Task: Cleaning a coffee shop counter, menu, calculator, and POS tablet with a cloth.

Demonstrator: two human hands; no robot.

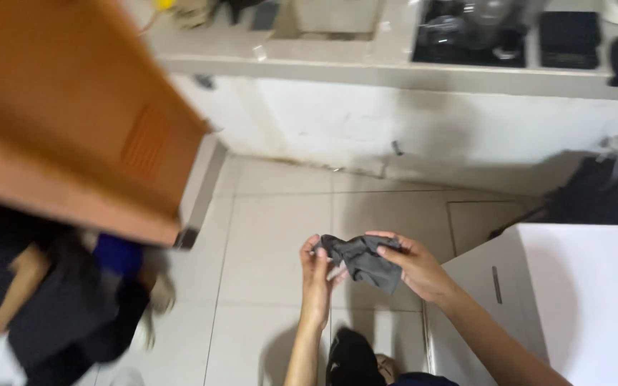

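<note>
**Both hands working a small grey cloth**

Head view: the left hand (316,275) is pinching one end of the crumpled dark grey cloth (363,260), the right hand (415,266) is gripping the other, and it is hanging bunched between them above the tiled floor (273,243), beside a white cabinet (588,300).

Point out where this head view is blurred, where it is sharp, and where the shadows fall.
Head view: the orange door and dark clothes at left are smeared; the left hand, right hand and grey cloth are fairly sharp; soft shadows lie on the floor tiles and white wall; no glare.
</note>
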